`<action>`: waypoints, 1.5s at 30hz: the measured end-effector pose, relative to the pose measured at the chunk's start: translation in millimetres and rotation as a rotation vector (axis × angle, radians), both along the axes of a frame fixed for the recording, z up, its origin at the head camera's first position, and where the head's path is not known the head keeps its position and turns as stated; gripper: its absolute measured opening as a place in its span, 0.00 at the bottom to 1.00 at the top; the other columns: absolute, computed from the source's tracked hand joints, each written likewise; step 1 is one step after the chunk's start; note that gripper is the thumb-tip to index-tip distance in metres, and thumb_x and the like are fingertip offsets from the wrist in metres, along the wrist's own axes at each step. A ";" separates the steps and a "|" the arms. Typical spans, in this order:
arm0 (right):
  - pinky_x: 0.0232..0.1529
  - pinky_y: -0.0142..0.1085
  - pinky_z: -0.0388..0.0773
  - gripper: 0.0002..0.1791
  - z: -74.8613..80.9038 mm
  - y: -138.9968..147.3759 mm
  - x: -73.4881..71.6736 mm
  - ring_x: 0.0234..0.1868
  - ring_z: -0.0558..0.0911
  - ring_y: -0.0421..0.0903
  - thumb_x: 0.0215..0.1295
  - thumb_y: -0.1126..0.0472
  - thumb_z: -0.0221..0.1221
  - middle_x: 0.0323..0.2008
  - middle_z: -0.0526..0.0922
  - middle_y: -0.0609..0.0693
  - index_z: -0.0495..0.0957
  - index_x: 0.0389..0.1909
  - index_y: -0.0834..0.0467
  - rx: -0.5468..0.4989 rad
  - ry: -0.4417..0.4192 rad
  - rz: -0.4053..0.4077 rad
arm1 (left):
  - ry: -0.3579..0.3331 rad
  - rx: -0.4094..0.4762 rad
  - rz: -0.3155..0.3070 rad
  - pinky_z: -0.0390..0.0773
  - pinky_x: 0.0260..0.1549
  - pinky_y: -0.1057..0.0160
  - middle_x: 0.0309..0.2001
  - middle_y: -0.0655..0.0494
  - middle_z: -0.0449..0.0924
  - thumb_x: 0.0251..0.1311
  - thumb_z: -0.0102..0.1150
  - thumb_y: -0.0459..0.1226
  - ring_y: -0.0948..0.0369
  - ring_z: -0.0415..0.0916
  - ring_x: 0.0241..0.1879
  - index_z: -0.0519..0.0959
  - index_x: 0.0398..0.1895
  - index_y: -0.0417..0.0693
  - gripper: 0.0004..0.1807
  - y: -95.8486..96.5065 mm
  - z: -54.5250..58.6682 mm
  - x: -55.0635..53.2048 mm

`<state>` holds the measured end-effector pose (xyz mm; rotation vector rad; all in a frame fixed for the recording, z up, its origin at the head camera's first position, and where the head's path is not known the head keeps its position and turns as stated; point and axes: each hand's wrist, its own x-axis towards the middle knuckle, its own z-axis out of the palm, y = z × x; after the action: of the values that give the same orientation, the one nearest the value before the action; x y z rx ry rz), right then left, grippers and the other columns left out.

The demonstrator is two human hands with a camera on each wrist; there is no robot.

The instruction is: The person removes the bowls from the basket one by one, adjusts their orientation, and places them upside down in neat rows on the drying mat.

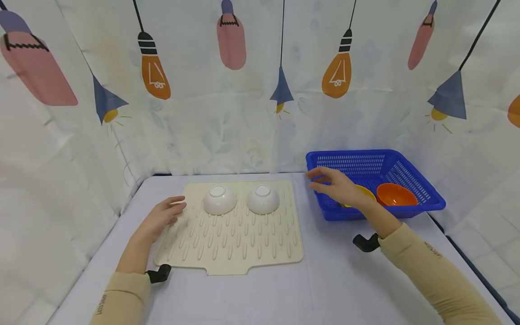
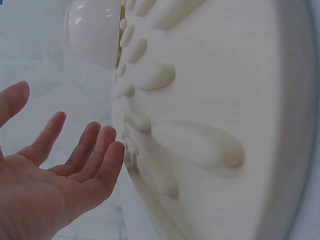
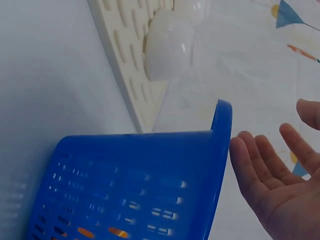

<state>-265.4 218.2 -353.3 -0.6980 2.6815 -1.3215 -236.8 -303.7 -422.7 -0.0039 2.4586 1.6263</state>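
Two white bowls lie upside down on a cream ridged drying mat: the left bowl (image 1: pixel 220 200) and the right bowl (image 1: pixel 263 199). My left hand (image 1: pixel 163 215) hovers by the left edge of the mat (image 1: pixel 243 248), fingers relaxed and nothing held. In the left wrist view its palm (image 2: pixel 55 185) faces up beside the ridges. Over the left part of a blue slotted basket (image 1: pixel 337 212) is my right hand (image 1: pixel 339 186), empty, with loosely bent fingers. Inside the basket sit an orange bowl (image 1: pixel 396 195) and a yellow bowl (image 1: pixel 365 191), the latter partly hidden by the right hand.
A white cloth covers the table (image 1: pixel 276 298). Behind it hangs a pale curtain (image 1: pixel 252 135) printed with lamps and bulbs. The basket stands at the table's back right, its rim (image 3: pixel 222 150) rising beside the right hand. Black wrist mounts (image 1: pixel 367 243) stick out below both sleeves.
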 end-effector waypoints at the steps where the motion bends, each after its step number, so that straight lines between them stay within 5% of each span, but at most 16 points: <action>1: 0.56 0.49 0.81 0.22 0.9 2.9 -0.9 0.58 0.81 0.54 0.75 0.55 0.62 0.63 0.78 0.55 0.76 0.65 0.57 -0.001 -0.002 -0.001 | 0.001 -0.006 0.009 0.61 0.68 0.39 0.74 0.26 0.55 0.79 0.49 0.48 0.34 0.56 0.72 0.50 0.80 0.34 0.39 -2.3 -0.6 0.0; 11: 0.59 0.53 0.78 0.26 4.5 27.9 -7.3 0.61 0.79 0.58 0.76 0.51 0.60 0.65 0.75 0.62 0.73 0.67 0.59 -0.008 -0.040 -0.021 | -0.027 0.009 0.138 0.72 0.64 0.53 0.75 0.29 0.53 0.79 0.47 0.50 0.39 0.58 0.73 0.51 0.80 0.35 0.39 -19.6 -9.6 -0.7; 16: 0.59 0.58 0.77 0.26 6.3 40.9 -10.4 0.58 0.80 0.63 0.76 0.49 0.59 0.65 0.74 0.62 0.72 0.68 0.56 -0.022 -0.069 -0.056 | -0.069 -0.050 0.168 0.76 0.57 0.56 0.77 0.30 0.50 0.79 0.47 0.52 0.38 0.58 0.72 0.51 0.80 0.35 0.40 -24.2 -5.2 0.6; 32: 0.58 0.54 0.78 0.27 7.2 70.9 -12.4 0.63 0.75 0.65 0.78 0.54 0.58 0.66 0.72 0.66 0.68 0.70 0.63 -0.034 -0.100 -0.077 | -0.210 -0.060 0.127 0.81 0.54 0.55 0.70 0.27 0.62 0.80 0.43 0.50 0.44 0.73 0.62 0.50 0.78 0.26 0.40 -40.3 -7.1 -9.3; 39: 0.61 0.56 0.75 0.28 8.0 80.5 -13.3 0.65 0.74 0.65 0.78 0.53 0.57 0.67 0.70 0.64 0.67 0.71 0.62 -0.038 -0.156 -0.103 | -0.228 -0.069 0.137 0.83 0.45 0.59 0.58 0.39 0.78 0.76 0.53 0.37 0.56 0.80 0.48 0.60 0.74 0.27 0.32 -45.7 -12.6 -17.5; 45: 0.62 0.56 0.74 0.30 6.3 89.5 -16.1 0.66 0.72 0.66 0.78 0.50 0.57 0.68 0.68 0.65 0.64 0.72 0.62 -0.048 -0.180 -0.109 | -0.227 -0.067 0.128 0.84 0.41 0.61 0.58 0.39 0.78 0.69 0.59 0.30 0.63 0.82 0.41 0.63 0.73 0.26 0.32 -46.3 -16.6 -25.3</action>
<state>-281.5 307.7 -347.1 -0.4186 2.5841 -1.4047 -262.1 -350.0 -439.3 -0.3422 2.3784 1.4965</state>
